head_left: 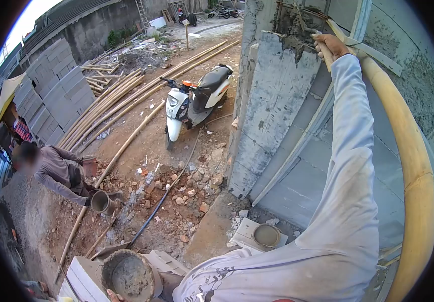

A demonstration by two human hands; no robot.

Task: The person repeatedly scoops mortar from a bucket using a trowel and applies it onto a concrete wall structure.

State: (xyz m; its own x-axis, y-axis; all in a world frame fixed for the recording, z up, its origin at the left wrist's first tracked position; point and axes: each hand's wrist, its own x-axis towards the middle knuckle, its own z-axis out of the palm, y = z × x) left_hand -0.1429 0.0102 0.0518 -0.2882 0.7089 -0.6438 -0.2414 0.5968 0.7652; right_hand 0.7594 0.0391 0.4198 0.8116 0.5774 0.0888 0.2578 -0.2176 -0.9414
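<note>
My right hand (330, 47) reaches up to the top of the formwork, fingers wrapped round a light wooden piece (326, 59) whose kind is unclear. Wet mortar (297, 38) clings around thin rods just left of it. A grey-smeared formwork board (272, 110) leans below. At the bottom edge, fingers of my left hand (114, 296) curl at the rim of a bucket (107, 274) containing grey mortar (132, 274); most of this hand is cut off.
A thick bamboo pole (418, 176) curves close by my right arm. Another mortar container (267, 235) rests on a pale block below. A co-worker (58, 166) bends over a bucket (102, 203) at left. Beyond are a scooter (196, 98), bamboo poles (121, 108), rubble and stacked blocks (53, 85).
</note>
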